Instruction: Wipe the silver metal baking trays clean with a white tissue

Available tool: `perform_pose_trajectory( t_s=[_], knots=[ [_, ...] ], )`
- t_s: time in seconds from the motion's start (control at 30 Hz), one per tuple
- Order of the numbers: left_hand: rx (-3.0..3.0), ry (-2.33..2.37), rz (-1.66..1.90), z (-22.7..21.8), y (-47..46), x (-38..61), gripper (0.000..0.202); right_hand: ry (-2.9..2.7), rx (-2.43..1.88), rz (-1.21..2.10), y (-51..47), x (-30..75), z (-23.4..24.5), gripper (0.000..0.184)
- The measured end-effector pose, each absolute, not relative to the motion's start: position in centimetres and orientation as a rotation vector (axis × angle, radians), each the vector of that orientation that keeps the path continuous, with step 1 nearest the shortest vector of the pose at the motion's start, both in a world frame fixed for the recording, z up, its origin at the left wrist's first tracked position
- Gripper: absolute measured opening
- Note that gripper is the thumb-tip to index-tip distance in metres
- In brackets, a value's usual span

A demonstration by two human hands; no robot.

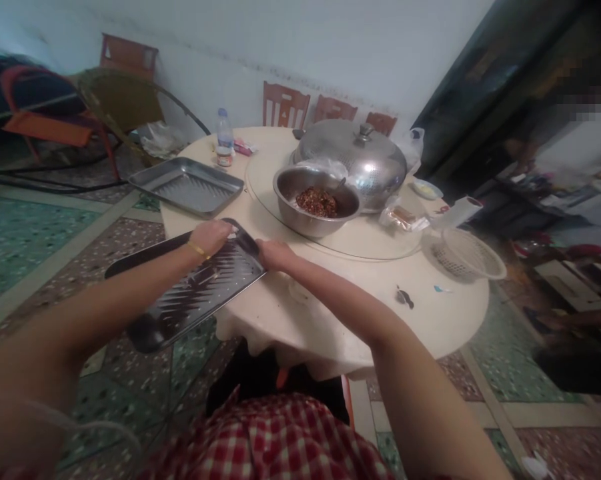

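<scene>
A dark metal tray (pixel 190 300) juts off the near-left edge of the round cream table (pixel 430 313). My left hand (pixel 209 237), with a gold bracelet at the wrist, is closed over the tray's far rim. My right hand (pixel 275 255) grips the tray's right corner with curled fingers. Just beyond my hands stands a steel bowl (pixel 300 193) holding red chilli flakes (pixel 317 201).
A second steel tray (pixel 186 185) lies at the table's left. Behind the bowl sits a large lidded steel pot (pixel 353 157). A water bottle (pixel 224 132), a white plastic basket (pixel 467 255), a paper roll (pixel 457 212) and small packets are on the table. Chairs stand behind; tiled floor surrounds.
</scene>
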State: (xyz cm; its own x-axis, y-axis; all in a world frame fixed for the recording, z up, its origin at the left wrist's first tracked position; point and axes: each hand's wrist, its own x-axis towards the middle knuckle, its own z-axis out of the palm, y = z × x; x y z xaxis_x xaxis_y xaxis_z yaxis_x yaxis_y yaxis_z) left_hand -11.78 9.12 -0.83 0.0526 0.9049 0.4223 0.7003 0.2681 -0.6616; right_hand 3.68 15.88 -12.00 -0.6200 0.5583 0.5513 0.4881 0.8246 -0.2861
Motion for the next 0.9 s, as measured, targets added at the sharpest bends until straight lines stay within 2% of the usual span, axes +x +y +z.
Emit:
perform_pose_trajectory(
  t_s=[0.23,0.5,0.77,0.9],
  knots=[
    [-1.527,-1.815,0.095,-2.9,11.5,-12.3,0.031,-2.351,-0.739,0.161,16.3,3.4,-12.2,0.036],
    [-2.061,-1.825,0.275,-8.0,6.9,-9.8,0.023,-2.339,-0.772,0.172,15.3,3.7,-12.3,0.042],
    [-1.722,-2.046,0.424,-1.1,-1.9,-16.3,0.013,-2.33,-0.732,0.182,15.4,3.8,-12.6,0.042],
    [-1.651,-1.992,0.387,-1.8,1.2,-15.2,0.019,-2.318,-0.724,0.192,15.6,3.6,-12.8,0.04]
  ],
)
